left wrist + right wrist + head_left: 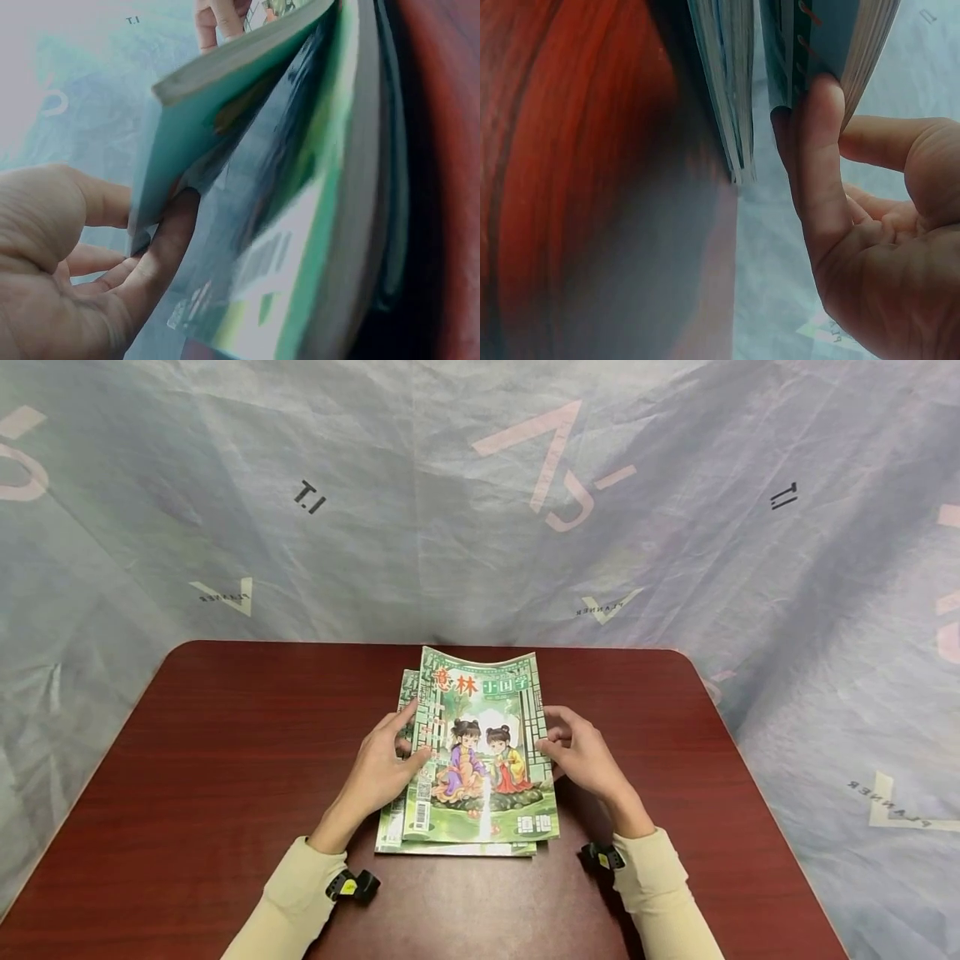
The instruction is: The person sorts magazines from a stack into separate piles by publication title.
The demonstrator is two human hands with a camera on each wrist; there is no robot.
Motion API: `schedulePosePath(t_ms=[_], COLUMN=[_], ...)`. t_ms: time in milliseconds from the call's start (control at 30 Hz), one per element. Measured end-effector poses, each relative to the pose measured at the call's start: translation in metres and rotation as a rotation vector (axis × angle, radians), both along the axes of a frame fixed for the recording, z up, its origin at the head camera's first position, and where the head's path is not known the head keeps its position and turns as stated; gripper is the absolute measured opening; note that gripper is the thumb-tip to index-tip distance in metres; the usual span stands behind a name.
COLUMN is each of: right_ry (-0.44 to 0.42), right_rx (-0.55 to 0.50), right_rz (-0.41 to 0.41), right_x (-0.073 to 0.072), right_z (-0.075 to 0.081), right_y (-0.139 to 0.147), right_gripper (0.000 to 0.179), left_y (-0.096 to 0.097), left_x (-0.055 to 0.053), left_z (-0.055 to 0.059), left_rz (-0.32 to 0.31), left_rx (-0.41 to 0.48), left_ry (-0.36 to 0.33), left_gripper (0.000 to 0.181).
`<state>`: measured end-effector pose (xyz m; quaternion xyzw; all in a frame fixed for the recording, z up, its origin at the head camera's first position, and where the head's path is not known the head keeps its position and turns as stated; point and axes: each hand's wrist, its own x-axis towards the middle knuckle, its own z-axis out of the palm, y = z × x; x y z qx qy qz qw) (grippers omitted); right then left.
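A green magazine (480, 814) with two illustrated children on its cover is held between both hands, its top edge bowed. My left hand (381, 770) pinches its left edge, thumb on the cover and fingers underneath. On the opposite side my right hand (588, 756) grips the right edge the same way. Under it lies a stack of similar magazines (391, 828), jutting out at the left and front. Both wrist views show a gap between the raised magazine (217, 71) and the lower magazines (721, 82), with fingers in that gap.
The dark red wooden table (202, 777) extends to both sides of the stack. Behind it hangs a grey printed sheet (420, 527). Black wrist cameras sit at the left cuff (352, 887) and the right cuff (602, 857).
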<state>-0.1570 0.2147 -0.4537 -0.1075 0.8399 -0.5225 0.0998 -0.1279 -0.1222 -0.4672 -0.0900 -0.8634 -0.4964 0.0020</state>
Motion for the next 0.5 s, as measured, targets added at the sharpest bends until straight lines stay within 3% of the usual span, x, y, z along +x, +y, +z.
schedulePosePath(t_ms=[500], right_ry=[0.003], right_rx=[-0.038], right_rz=[-0.061], right_x=[-0.006], right_z=[0.008], right_y=[0.02], right_gripper=[0.058], left_y=[0.026], left_x=[-0.004], left_z=[0.006], left_rz=[0.043], left_rx=[0.078], left_ry=[0.007], left_gripper=[0.081])
